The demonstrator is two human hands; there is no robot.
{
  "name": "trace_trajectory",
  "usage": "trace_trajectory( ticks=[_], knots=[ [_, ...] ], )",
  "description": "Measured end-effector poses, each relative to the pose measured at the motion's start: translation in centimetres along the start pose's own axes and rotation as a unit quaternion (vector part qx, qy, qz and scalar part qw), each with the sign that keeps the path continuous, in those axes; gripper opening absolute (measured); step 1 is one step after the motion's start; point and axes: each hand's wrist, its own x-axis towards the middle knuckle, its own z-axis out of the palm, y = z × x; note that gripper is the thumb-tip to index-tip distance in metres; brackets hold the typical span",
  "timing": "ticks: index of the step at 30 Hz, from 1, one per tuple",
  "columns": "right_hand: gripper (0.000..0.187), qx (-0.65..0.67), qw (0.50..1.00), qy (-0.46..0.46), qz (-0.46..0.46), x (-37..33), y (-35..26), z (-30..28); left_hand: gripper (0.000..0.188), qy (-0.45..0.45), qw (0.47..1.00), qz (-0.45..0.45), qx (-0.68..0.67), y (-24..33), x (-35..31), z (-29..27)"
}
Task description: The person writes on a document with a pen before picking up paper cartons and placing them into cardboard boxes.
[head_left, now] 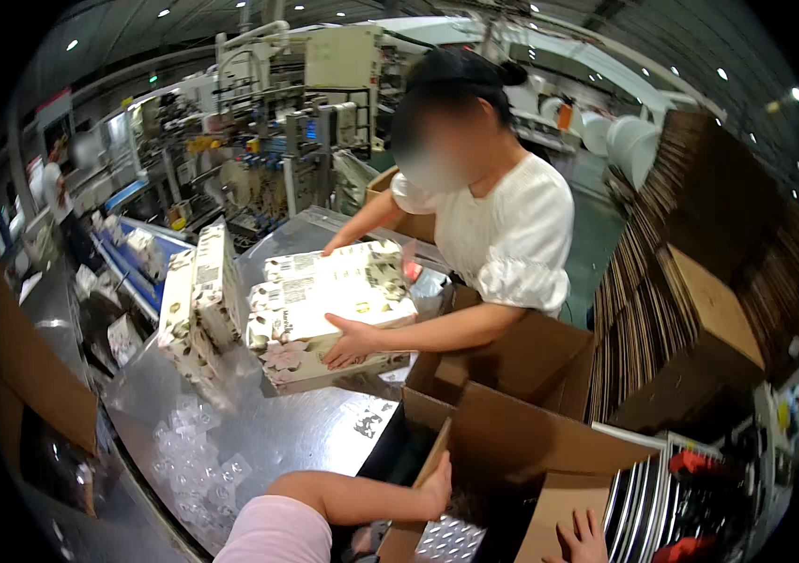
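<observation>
An open cardboard box point(512, 432) stands right in front of me. My left hand point(435, 488) is closed at the edge of its left flap, with some fingers hidden from view. On the near right flap point(564, 497) lies my right hand point(583, 540), fingers spread, partly cut off by the lower edge. Across the metal table point(315, 427), a co-worker's two hands hold a block of flower-printed packs point(329, 300). Further left, more flower-printed packs point(198, 300) stand upright on the table.
A heap of clear plastic pieces point(193, 460) covers the table's near left. Tall stacks of flattened cardboard point(653, 300) rise at right, above a roller conveyor point(644, 497). A blue conveyor belt point(141, 272) runs at far left. Another open box point(531, 352) sits beside the co-worker.
</observation>
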Motion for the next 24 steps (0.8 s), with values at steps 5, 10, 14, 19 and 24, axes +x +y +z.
trace_trajectory(
  ticks=[5,10,14,19,24],
  knots=[
    [0.032,0.050,0.997,0.046,-0.033,1.0,1.1,0.7,0.041,0.459,0.850,-0.010,-0.259,-5.3,-1.8,-12.0],
    [0.041,0.379,0.920,0.080,0.050,-4.0,-0.2,-9.1,0.055,0.358,0.866,-0.166,-0.307,-13.9,-3.9,-12.1],
    [0.047,0.311,0.941,0.012,-0.132,-5.7,-6.4,-13.8,0.085,0.193,0.904,0.023,-0.380,-5.6,-5.1,-9.4],
    [0.060,0.092,0.987,0.128,0.026,4.9,-5.3,-6.0,0.072,0.073,0.857,0.157,-0.486,-8.8,-4.7,-10.4],
    [0.058,0.046,0.992,0.100,0.065,5.6,1.5,1.7,0.039,0.432,0.584,-0.142,-0.672,-11.2,-0.9,-5.9]
  ],
)
